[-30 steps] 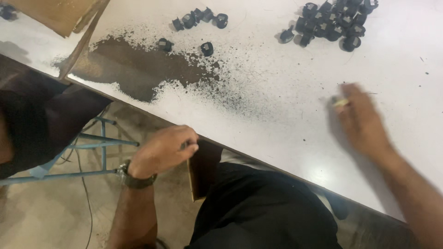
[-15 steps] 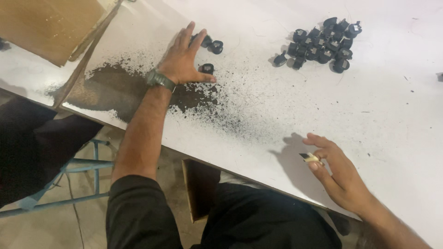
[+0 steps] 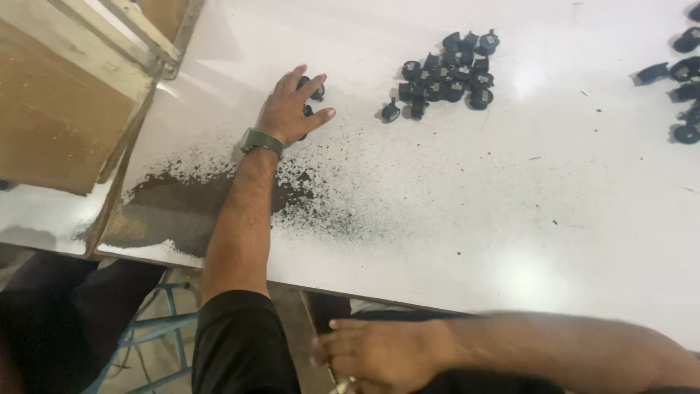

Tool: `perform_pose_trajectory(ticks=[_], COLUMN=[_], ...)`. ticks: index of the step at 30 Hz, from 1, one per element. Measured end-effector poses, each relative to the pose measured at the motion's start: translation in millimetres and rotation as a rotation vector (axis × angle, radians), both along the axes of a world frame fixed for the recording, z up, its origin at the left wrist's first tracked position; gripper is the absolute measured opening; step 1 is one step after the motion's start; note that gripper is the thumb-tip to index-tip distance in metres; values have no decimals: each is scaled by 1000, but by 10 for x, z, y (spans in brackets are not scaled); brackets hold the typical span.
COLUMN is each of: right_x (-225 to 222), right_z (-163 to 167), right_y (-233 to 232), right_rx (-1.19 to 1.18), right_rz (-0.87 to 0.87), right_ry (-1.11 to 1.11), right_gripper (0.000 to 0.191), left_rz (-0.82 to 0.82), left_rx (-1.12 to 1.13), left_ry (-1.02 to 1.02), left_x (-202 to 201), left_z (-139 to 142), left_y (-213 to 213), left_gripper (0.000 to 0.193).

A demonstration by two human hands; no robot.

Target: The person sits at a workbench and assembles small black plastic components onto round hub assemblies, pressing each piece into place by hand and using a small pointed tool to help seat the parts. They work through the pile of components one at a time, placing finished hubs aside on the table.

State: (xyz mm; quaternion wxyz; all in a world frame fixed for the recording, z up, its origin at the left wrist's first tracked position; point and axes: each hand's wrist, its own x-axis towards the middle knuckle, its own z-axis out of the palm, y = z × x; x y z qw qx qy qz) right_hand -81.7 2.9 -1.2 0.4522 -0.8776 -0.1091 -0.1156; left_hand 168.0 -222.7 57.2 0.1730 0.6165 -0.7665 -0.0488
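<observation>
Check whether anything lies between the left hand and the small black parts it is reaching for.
Nothing visible does. The left hand already rests on the small black round parts on the white table; the dark powder spill lies behind its wrist, nearer the table edge.

Parts pile (image 3: 446,73) lies right of left hand (image 3: 290,109).

The left hand (image 3: 290,109) lies palm down on the white worktop (image 3: 474,204), fingers spread over a few small black parts (image 3: 315,90) — a watch (image 3: 260,141) on its wrist. Dark powder (image 3: 182,208) is scattered around the forearm. A pile of black parts (image 3: 445,73) sits near the hand's right. The right hand (image 3: 379,354) hangs below the worktop's edge — blurred, something small and shiny under it.
</observation>
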Motion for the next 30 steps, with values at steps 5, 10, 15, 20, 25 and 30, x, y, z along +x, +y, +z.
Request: perform_pose_trajectory(ticks=[5,10,15,20,25,30], right_x=[-979,-1970,-2395,-2459,-2621,-2586], right_z=[-93,-126,-401,-505,-599,-722], right_y=[-75,-119,108,141,267,294], right_rx=[141,448,501,433,438,389], right_rz=[-344,-1009,-1343,-1484,-1555,-1565], right_ry=[15,211,-136,-365,-378,-405], right_gripper=[19,21,14,10,7,23], left_rz=[95,-161,-476,-707,-666,-286], left_rx=[94,85,95,-50,-236,-97], left_ry=[-68,-98,-149,-78,239,347], left_x=[-122,-656,-1579,-2124,-1848,-1644], left_z=[-273,-587,-759,-684,-525,-700], left_y=[69,695,1160,1317,1421,1997], left_gripper=[36,32,37,55,63,19])
